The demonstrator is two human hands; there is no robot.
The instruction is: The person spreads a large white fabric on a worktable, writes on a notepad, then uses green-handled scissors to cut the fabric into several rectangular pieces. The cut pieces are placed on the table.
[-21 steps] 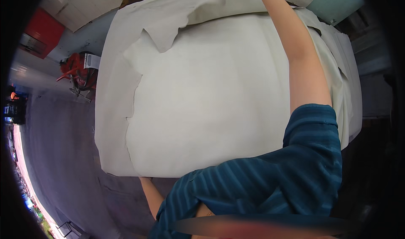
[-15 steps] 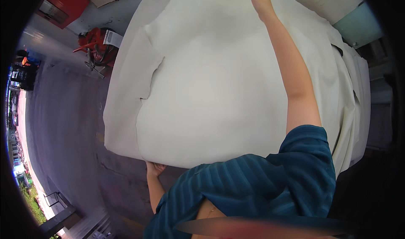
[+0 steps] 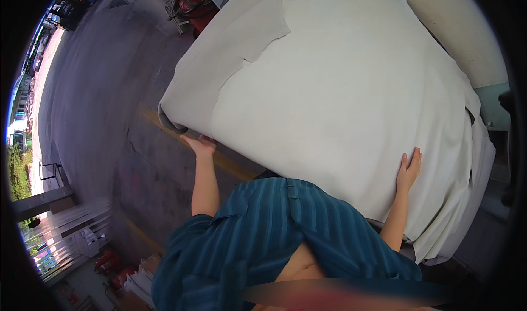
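A large off-white sheet with ragged edges, like a leather hide (image 3: 318,91), is spread over a pile of similar sheets in front of me. My right hand (image 3: 409,171) lies flat on its near right part, fingers stretched out. At the near left edge is my left hand (image 3: 202,145), thumb spread away and the other fingers up against the sheet's rim. Its fingertips are partly hidden, and I see no grip on the edge. The left corner (image 3: 171,121) of the sheets curls under. Folds (image 3: 450,201) hang down on the right side.
A red machine (image 3: 192,3) stands beyond the pile's far left. Grey floor (image 3: 104,91) with a yellow line (image 3: 233,165) runs along the left. A pale wall (image 3: 461,31) borders the far right. Red objects and stacked boards (image 3: 137,283) are at the lower left.
My right hand has come back from the far end of the sheet to its near right part. My left hand stays by the near left edge, thumb now spread. The view has turned.
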